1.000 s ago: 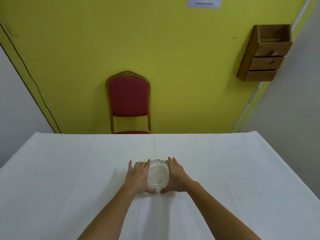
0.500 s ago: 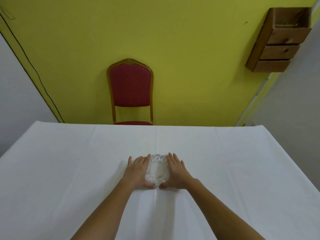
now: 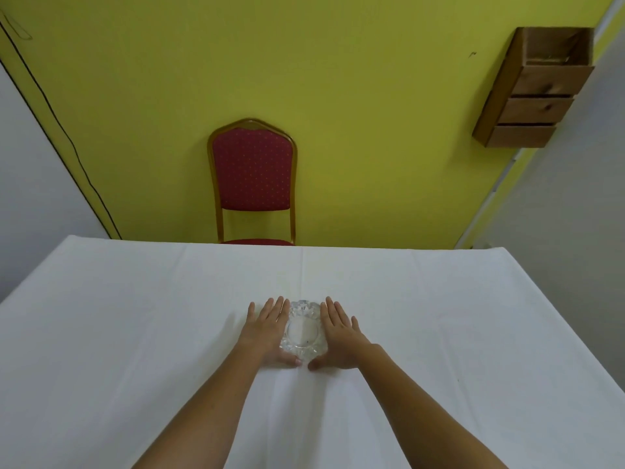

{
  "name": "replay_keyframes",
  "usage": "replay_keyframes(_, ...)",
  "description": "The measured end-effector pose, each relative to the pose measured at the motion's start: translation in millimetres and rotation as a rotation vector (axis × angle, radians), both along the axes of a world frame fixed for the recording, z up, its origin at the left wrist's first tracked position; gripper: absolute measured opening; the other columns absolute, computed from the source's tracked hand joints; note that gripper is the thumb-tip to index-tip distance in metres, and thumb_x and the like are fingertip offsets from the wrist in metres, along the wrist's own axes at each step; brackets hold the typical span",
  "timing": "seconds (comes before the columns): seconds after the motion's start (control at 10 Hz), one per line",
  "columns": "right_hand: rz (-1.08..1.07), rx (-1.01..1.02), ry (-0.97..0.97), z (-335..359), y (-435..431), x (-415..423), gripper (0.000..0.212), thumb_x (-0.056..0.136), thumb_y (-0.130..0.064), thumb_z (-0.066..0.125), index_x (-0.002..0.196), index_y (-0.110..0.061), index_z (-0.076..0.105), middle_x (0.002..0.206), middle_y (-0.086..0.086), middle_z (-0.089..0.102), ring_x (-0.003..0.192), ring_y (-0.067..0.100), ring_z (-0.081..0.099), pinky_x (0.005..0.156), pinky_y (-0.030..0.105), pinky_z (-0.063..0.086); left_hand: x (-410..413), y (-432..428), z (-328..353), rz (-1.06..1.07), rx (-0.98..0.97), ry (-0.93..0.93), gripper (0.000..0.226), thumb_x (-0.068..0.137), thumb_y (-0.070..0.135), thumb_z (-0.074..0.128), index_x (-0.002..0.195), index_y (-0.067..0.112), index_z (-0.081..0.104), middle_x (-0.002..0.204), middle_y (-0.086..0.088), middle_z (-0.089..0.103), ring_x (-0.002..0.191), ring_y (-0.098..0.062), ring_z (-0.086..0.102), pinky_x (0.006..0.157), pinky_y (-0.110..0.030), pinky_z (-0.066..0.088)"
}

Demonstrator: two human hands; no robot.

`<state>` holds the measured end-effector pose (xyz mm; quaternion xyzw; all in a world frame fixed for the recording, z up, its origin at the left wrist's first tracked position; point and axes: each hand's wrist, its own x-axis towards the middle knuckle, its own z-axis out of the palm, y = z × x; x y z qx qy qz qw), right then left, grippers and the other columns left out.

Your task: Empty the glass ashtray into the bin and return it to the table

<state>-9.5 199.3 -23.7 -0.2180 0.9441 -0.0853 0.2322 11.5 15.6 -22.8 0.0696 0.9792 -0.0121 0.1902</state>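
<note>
Head-worn view, down over table (image 3: pixel 135 333)

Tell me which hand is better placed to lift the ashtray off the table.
Neither clearly. The left hand and right hand lie flat, fingers extended, flanking the glass ashtray symmetrically on the white tablecloth. Both thumbs sit at its near rim, so a two-handed lift looks most natural.

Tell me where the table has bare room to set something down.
Nearly all of it: the white cloth lies bare left of the left hand, right of the right hand, and beyond toward the chair. Only the centre is crowded, both hands flanking the ashtray.
</note>
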Motion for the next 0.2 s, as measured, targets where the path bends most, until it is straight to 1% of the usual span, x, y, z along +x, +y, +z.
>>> replay_keyframes(0.1,-0.002,0.008,-0.028,7,2,-1,0.118,0.079,-0.057,0.064,0.150,-0.007,-0.016,0.160,0.008,-0.023,0.147,0.026,-0.021,0.119,0.054,0.001,0,-1,5,0.014,0.047,-0.051,0.124,0.072,0.078,0.053,0.153,0.010,-0.013,0.163,-0.007,-0.015,0.151,-0.026,-0.012,0.119,-0.054,-0.002)
replay_keyframes(0.2,0.020,0.018,0.008,15,6,-2,0.101,0.088,-0.050,0.055,0.152,-0.011,-0.012,0.160,0.006,-0.024,0.147,0.025,-0.020,0.119,0.054,0.001,-3,-5,20,0.041,0.108,-0.106,0.118,0.078,0.075,0.050,0.153,0.010,-0.014,0.162,-0.006,-0.019,0.150,-0.025,-0.016,0.120,-0.053,-0.002)
